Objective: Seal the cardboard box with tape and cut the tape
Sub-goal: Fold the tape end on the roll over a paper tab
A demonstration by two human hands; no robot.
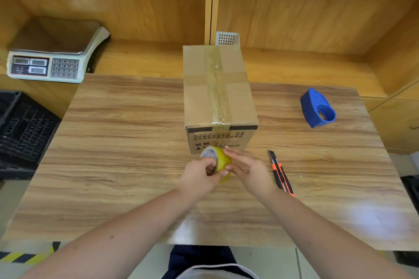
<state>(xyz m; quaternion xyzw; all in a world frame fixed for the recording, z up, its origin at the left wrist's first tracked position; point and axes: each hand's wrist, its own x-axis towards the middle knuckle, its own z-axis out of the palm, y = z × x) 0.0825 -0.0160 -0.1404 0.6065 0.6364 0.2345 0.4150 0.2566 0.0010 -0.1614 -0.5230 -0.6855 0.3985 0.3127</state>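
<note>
A round yellow tape roll point(218, 161) is sitting just near the brown cardboard box point(218, 93) on the wooden table point(113, 142). The left hand point(199, 175) is gripping the roll. The right hand point(249, 171), fingers straight, is touching it.

cardboard box point(217, 88) print, upside down, unreadable

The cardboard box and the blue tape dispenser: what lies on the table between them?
Nothing: in the head view only bare table shows between the cardboard box and the blue tape dispenser.
</note>
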